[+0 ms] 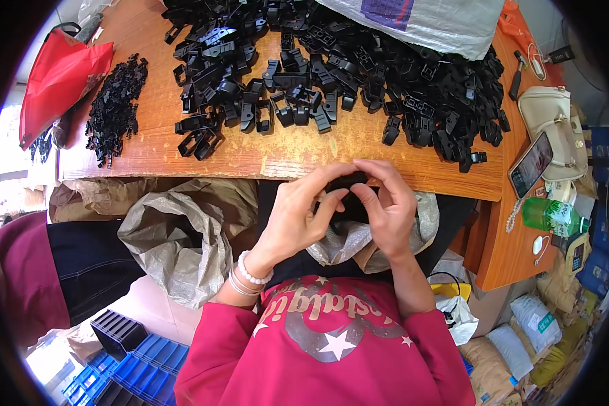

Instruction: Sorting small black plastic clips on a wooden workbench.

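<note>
My left hand (298, 210) and my right hand (388, 208) meet in front of the table's near edge, fingers curled and thumbs bent inward. Between their fingertips is a small black plastic part (347, 180), mostly hidden by the fingers. A large heap of black plastic clip-like pieces (291, 80) covers the table beyond my hands. Below the hands, an open woven sack (342, 245) hangs at my lap.
On the wooden table (155, 139) lie a pile of tiny black parts (117, 108), a red bag (62, 78) and a white sack (446, 27). A phone (531, 164), cream handbag (555, 125) and green bottle (551, 216) rest at right. Another sack (176, 243) and blue crates (149, 369) stand left.
</note>
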A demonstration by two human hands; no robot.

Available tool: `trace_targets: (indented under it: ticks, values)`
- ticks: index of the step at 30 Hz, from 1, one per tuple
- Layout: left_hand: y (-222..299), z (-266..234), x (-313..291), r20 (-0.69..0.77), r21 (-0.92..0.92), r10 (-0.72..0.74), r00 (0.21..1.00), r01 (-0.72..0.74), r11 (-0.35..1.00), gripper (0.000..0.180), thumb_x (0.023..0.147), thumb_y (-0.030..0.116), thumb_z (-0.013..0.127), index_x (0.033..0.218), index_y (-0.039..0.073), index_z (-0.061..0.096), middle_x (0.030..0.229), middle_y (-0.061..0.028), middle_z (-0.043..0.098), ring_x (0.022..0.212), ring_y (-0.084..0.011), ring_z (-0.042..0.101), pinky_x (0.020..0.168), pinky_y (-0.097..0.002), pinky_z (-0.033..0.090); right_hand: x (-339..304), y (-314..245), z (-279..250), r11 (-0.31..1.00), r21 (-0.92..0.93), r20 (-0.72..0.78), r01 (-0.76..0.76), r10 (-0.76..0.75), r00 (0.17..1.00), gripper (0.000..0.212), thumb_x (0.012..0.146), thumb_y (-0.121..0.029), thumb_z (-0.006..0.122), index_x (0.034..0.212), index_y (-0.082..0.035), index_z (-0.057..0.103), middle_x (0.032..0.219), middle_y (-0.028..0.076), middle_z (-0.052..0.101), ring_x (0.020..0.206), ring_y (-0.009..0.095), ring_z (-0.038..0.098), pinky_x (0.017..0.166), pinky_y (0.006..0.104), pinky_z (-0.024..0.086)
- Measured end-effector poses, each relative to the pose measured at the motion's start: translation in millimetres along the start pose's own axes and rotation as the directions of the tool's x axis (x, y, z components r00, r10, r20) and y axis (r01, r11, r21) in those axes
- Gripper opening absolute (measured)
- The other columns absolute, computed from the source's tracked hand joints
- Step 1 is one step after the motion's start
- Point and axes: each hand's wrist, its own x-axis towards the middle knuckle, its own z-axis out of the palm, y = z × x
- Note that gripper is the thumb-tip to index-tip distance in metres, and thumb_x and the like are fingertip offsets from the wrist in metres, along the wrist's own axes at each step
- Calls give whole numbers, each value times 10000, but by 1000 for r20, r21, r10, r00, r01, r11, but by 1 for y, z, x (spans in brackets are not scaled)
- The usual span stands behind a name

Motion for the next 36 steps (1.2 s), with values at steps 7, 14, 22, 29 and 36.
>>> trace_targets:
  ticks: [7,14,22,29,36]
  values:
    - [-26,-35,64,-184,529,229,956,-100,843,215,841,18,616,1054,46,619,815,-132,572,635,-293,577,574,-363,464,24,5,-38,950,-302,78,76,-54,995,140,846,-31,649,976,17,670,858,124,660,796,250,645,707,320,493]
    - [-28,-37,80,-5,740,511,859,-341,580,195,751,-12,675,934,23,617,986,-144,561,890,-320,572,705,-365,499,56,19,-15,578,-816,-126,0,-177,976,281,874,-182,660,1075,-1,586,868,168,603,658,330,640,538,401,499]
    - [-16,-18,22,84,-536,-209,974,221,815,263,943,21,534,1175,16,411,817,-59,578,631,-96,594,580,-205,479,49,0,-14,973,-190,-103,-133,115,988,233,852,52,573,1076,-12,564,940,97,548,701,156,644,549,276,523]
    - [-1,-13,15,170,-481,-262,950,312,819,367,886,-39,603,1193,-15,404,788,-96,628,617,-111,628,508,-211,472,28,0,-6,960,259,28,108,-119,992,179,767,78,687,929,8,657,1027,135,668,968,224,628,840,314,485]
    - [-8,-11,12,130,-471,-247,960,279,837,311,922,2,576,1216,-63,497,794,-105,665,691,-143,667,627,-232,517,26,4,-6,957,10,79,290,-290,954,167,769,51,695,923,0,658,1029,145,664,968,262,630,842,334,492]
